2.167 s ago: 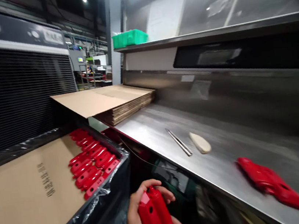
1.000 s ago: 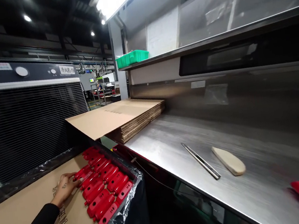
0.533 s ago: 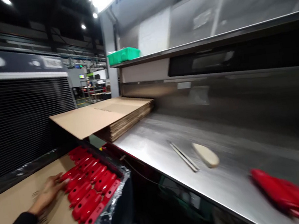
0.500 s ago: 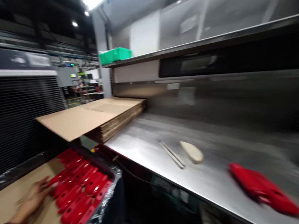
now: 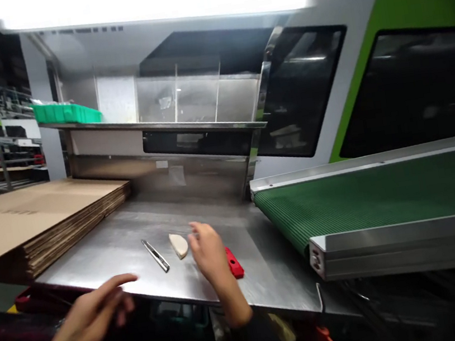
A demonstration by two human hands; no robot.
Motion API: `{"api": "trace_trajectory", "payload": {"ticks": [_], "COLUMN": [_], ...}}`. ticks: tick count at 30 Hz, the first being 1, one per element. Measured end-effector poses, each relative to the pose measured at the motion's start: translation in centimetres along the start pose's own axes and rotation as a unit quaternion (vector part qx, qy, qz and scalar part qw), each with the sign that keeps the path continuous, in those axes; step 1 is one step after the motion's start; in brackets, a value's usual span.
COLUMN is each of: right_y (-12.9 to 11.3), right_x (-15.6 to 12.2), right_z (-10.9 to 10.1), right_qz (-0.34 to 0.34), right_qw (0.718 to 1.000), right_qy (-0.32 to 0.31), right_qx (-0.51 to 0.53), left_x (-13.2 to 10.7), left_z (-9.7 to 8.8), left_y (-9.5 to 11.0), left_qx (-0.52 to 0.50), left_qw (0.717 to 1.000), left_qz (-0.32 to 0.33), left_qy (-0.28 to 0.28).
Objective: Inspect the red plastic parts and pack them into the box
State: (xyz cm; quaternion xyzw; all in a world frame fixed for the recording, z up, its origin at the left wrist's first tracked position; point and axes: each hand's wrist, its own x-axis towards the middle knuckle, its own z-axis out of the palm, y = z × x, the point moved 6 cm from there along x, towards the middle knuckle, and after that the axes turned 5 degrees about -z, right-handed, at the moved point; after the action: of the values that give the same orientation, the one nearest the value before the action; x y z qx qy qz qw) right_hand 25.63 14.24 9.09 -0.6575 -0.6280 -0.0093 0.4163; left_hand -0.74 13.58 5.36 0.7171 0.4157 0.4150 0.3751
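Right hand (image 5: 207, 252) out over the steel bench (image 5: 108, 255), fingers spread and slack, covering the near end of a red plastic part (image 5: 234, 262) that lies flat on the bench close to its front edge. Whether the palm touches the part cannot be told; the fingers are not curled round it, so the grip reads as released.

Left hand (image 5: 93, 316) hangs low in front of the bench edge, fingers loosely extended, holding nothing.

Just left of the right hand: a pale wedge-shaped block (image 5: 179, 245), then a thin metal blade tool (image 5: 156, 255), both lying on the bench, apart from each other. A stack of flat cardboard sheets (image 5: 28, 227) sits at the far left end. A green ribbed conveyor belt (image 5: 375, 195) runs off to the right, bare.

Step in hand, as I judge it: reaching for the red part. The next move calls for the fingers to close over the part's sides before lifting, keeping clear of the block beside it.
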Motion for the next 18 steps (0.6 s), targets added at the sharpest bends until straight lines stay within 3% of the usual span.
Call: {"api": "trace_trajectory", "payload": {"ticks": [1, 3, 6, 9, 12, 15, 18], "right_y": [-0.8, -1.9, -2.1, -0.8, 3.1, 8.0, 10.7], "right_x": [1.9, 3.9, 3.3, 0.5, -1.5, -2.0, -2.0], "right_z": [1.7, 4.5, 5.5, 2.6, -1.7, -5.1, -6.6], "right_qz": [0.005, 0.033, 0.049, 0.032, 0.075, 0.145, 0.148], "right_qw": [0.999, 0.992, 0.984, 0.98, 0.969, 0.955, 0.953], "right_qy": [-0.033, -0.081, -0.088, -0.046, -0.017, -0.014, -0.018], "right_qx": [-0.031, -0.087, -0.148, -0.192, -0.233, -0.258, -0.264], "left_x": [1.1, 2.3, 1.8, 0.2, -0.4, 0.1, 0.5], "left_z": [2.1, 5.2, 7.7, 9.5, 11.9, 14.4, 16.2], "left_y": [2.0, 5.1, 6.2, 4.0, 2.3, 3.0, 4.1], "left_qx": [-0.004, -0.017, -0.063, -0.096, -0.098, -0.111, -0.133], "left_qw": [0.999, 0.998, 0.997, 0.995, 0.995, 0.994, 0.99], "left_qz": [0.021, 0.053, 0.042, -0.003, -0.017, 0.001, 0.011], "left_qy": [-0.035, -0.04, 0.009, 0.03, 0.011, -0.017, -0.039]}}
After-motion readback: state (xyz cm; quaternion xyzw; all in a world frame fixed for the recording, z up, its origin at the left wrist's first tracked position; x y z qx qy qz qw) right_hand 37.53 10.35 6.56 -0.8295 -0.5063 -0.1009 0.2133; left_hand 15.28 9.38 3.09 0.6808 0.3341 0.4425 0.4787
